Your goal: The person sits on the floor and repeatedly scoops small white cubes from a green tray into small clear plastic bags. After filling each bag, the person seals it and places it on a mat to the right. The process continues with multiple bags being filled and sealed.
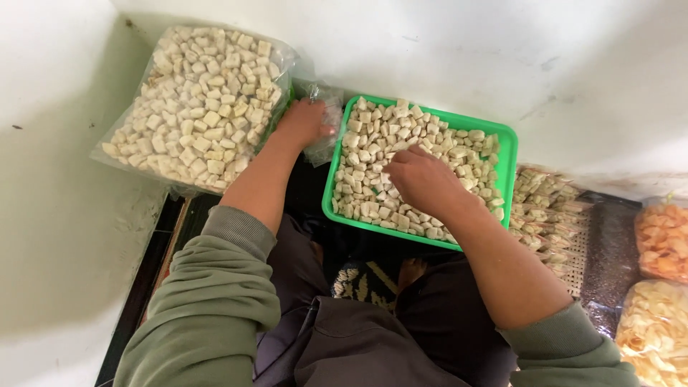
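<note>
At the upper left of the frame we see a large clear bag of pale cubes [197, 104] leaning in the wall corner. At centre sits a green tray [509, 154] heaped with the same cubes [373, 140]. Our right hand [424, 178] rests in the tray's middle, fingers curled down into the pieces; what they grip we cannot tell. Our left hand [304, 122], just left of the tray, pinches a small clear pouch [326, 115]. Filled packets [545, 208] lie at right.
</note>
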